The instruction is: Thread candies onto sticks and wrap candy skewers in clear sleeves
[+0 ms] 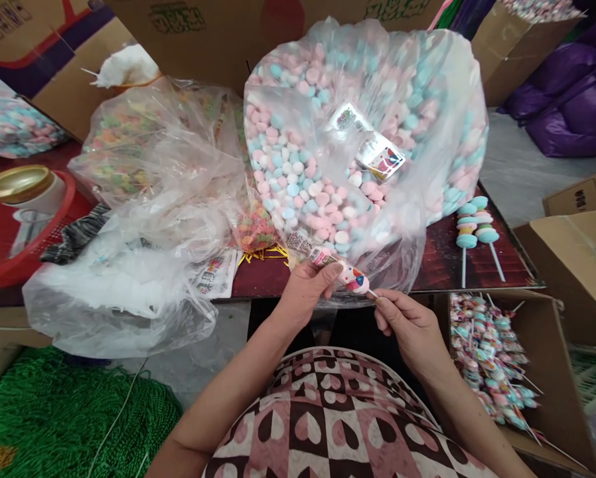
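Note:
My left hand point(306, 287) is closed around a small printed wrapper point(314, 253) and the top of a marshmallow skewer point(354, 279) with pink and white pieces. My right hand point(407, 323) pinches the thin stick end of that same skewer just to the right. Both hands hover at the near edge of a dark red table point(447, 265), in front of a big clear bag point(368, 133) full of pink, blue and white marshmallows. Loose printed wrappers point(380, 158) lie on top of the sweets.
Two bare skewers point(474, 226) lie on the table at right. A cardboard box point(492, 358) of wrapped skewers stands below them. Crumpled clear bags point(143, 219), one with coloured candies, fill the left. A red basket point(9, 232) holds a gold-lidded jar; green mesh point(54, 418) lies at lower left.

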`<state>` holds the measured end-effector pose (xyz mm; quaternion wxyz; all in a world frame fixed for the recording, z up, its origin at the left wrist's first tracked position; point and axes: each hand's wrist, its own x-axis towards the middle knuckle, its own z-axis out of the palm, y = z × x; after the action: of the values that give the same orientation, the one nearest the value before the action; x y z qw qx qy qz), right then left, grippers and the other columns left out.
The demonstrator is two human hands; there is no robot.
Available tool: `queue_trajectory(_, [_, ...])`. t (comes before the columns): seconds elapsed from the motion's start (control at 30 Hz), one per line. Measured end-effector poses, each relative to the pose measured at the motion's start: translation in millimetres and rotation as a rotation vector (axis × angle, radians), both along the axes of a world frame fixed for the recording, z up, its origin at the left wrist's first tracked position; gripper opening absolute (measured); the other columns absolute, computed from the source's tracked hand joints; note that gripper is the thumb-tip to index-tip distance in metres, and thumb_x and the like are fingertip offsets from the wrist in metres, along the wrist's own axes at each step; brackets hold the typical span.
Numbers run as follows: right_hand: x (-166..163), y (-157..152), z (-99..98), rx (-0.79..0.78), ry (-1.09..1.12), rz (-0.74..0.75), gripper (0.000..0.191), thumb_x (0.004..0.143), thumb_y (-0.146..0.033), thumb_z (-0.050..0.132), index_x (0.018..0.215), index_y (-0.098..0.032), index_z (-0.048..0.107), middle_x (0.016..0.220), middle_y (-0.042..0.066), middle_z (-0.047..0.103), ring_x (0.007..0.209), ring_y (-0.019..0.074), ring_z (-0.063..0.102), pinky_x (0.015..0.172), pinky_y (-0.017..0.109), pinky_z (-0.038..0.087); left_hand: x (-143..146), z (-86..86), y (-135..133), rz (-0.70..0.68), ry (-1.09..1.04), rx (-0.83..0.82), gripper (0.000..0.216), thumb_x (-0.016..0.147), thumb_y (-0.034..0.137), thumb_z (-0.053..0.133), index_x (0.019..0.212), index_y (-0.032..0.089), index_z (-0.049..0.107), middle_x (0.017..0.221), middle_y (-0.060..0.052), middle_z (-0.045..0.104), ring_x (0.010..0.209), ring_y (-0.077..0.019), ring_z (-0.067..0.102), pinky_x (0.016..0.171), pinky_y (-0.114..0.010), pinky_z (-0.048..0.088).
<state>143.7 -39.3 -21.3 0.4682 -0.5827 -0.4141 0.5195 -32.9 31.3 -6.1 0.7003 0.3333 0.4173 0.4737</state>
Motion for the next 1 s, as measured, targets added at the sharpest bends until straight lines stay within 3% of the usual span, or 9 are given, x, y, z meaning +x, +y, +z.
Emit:
queue_trajectory(0.1, [-6,1,-2.9,-0.009,0.055,-0.025,0.028,0.083,-0.043,0.066,0.094,-0.020,0.074,0.049,-0.005,0.047,0.046,0.0099,0.041,0.046,0.024,0.033,-2,-1.4,-5,0.021,-0.027,-0.016,0.036,0.069,0.048,0.079,0.074,0.015,0.064,0.059,0.004,0.055,0.050,-0.0052,0.042,0.052,-0.023,0.034])
queue_trajectory(0.27, [-9,-2,-2.0,-0.072,0.132,0.031,0.030,0.080,-0.044,0.070,0.093,-0.018,0.075,0.047,-0.007,0.043,0.044,0.0079,0.036,0.046,0.023,0.025,-10,12.8,-1,0.102,-0.147,0.026,0.039,0.070,0.047,0.079,0.092,0.016,0.068,0.091,-0.004,0.070,0.084,-0.0151,0.063,0.079,-0.027,0.047])
queue_trajectory(0.37, [-11,-4,0.8,-0.130,0.173,0.076,0.032,0.081,-0.046,0.069,0.093,-0.016,0.074,0.047,-0.007,0.041,0.043,0.0065,0.032,0.045,0.023,0.019,-4,16.6,-2,0.069,-0.186,0.015,0.039,0.073,0.048,0.076,0.094,0.016,0.067,0.087,-0.005,0.070,0.080,-0.0162,0.064,0.076,-0.028,0.048])
queue_trajectory(0.57, [-23,-3,3.3,-0.142,0.215,0.088,0.033,0.084,-0.048,0.065,0.092,-0.016,0.071,0.045,-0.008,0.037,0.041,0.0066,0.030,0.044,0.023,0.016,15,7.3,-16,0.040,-0.195,0.071,0.038,0.082,0.054,0.065,0.087,0.016,0.065,0.076,-0.003,0.068,0.073,-0.0157,0.062,0.066,-0.026,0.046])
queue_trajectory(0.83, [-25,-2,8.9,-0.081,0.121,0.142,0.034,0.084,-0.047,0.064,0.099,-0.017,0.069,0.052,-0.005,0.049,0.048,0.0091,0.042,0.048,0.022,0.032,9,17.1,-3,0.156,-0.189,0.067,0.037,0.079,0.054,0.068,0.083,0.018,0.064,0.075,-0.002,0.069,0.074,-0.0149,0.063,0.069,-0.025,0.047])
queue_trajectory(1.0, [-26,-3,11.6,-0.086,0.080,0.178,0.035,0.087,-0.048,0.059,0.098,-0.017,0.069,0.053,-0.004,0.053,0.048,0.0100,0.044,0.047,0.023,0.034,16,1.8,-16,0.020,-0.123,0.039,0.027,0.075,0.040,0.076,0.085,0.017,0.066,0.073,-0.001,0.067,0.073,-0.0133,0.062,0.072,-0.025,0.048])
